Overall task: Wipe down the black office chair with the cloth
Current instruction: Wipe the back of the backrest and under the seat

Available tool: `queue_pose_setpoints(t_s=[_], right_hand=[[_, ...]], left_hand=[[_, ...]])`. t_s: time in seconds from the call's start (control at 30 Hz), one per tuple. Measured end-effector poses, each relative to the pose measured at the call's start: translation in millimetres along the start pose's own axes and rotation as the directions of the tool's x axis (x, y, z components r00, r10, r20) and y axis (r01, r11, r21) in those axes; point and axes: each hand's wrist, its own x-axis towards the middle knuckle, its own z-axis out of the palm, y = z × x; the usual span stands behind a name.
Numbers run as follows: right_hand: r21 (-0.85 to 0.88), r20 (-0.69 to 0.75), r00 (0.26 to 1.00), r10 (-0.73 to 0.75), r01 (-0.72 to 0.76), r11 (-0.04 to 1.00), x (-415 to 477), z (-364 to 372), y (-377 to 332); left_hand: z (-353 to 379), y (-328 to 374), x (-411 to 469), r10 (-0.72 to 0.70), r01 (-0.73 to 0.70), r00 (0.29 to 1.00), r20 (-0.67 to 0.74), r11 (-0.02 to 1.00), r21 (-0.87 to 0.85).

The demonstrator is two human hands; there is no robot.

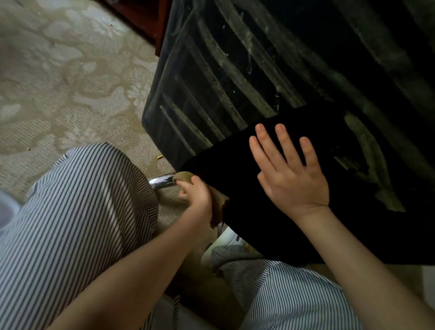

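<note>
From the head camera, looking down, the black office chair (230, 80) lies tipped over on a patterned beige carpet (33, 78). It fills the upper right, and its ribbed plastic face is grey with dust. One chair, one cloth and two bare hands are in sight.

The right hand (292, 177) reaches forward from the lower right with the forearm nearly straight. Its palm lies flat on a smooth black panel (340, 204) of the chair, just below the ribs. Its fingers (266, 141) are straight and spread a little apart, holding nothing.

The left hand (197, 195) comes in from the lower left on a long bare forearm, meeting the chair's near edge. Its fingers (184, 194) are curled round a brownish cloth (183, 176), which is bunched against the end of a single chrome tube (160, 182). More of the cloth hangs out below the palm, beside the black panel.

Two knees in blue-and-white striped fabric (80, 224) frame the arms. A piece of dark red wooden furniture (140, 8) stands at the top edge, behind the chair.
</note>
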Motion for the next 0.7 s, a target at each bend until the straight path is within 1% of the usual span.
queue_pose_setpoints(t_s=[0.1, 0.2, 0.3, 0.4, 0.47, 0.53, 0.6, 0.7], right_hand=[[0.001, -0.004, 1.0, 0.01, -0.01, 1.0, 2, -1, -2], [-0.008, 0.006, 1.0, 0.01, -0.01, 1.0, 3, 0, -3], [-0.005, 0.006, 1.0, 0.003, -0.003, 1.0, 2, 0, -2], [-0.01, 0.003, 1.0, -0.004, 0.004, 1.0, 1, 0, -2], [-0.013, 0.0, 1.0, -0.004, 0.004, 1.0, 1, 1, -2], [-0.018, 0.0, 1.0, -0.007, 0.007, 1.0, 2, 1, -2], [-0.018, 0.003, 1.0, -0.007, 0.007, 1.0, 3, 0, -3], [0.019, -0.018, 1.0, 0.012, -0.012, 1.0, 7, -1, -3]], left_hand=[[-7, 3, 3, 0.002, -0.001, 1.0, -0.024, 0.999, 0.045], [-6, 9, -6, 0.022, -0.023, 1.0, 0.003, 0.997, 0.07], [1, 12, -24, 0.124, -0.13, 0.99, 0.068, 0.987, 0.092], [7, 15, -40, 0.284, -0.296, 0.952, 0.111, 0.947, 0.121], [9, 20, -50, 0.386, -0.405, 0.911, 0.147, 0.903, 0.141], [9, 28, -62, 0.471, -0.497, 0.857, 0.208, 0.863, 0.091], [9, 37, -78, 0.559, -0.585, 0.788, 0.259, 0.81, 0.03], [9, 49, -97, 0.677, -0.707, 0.663, 0.32, 0.707, -0.031]])
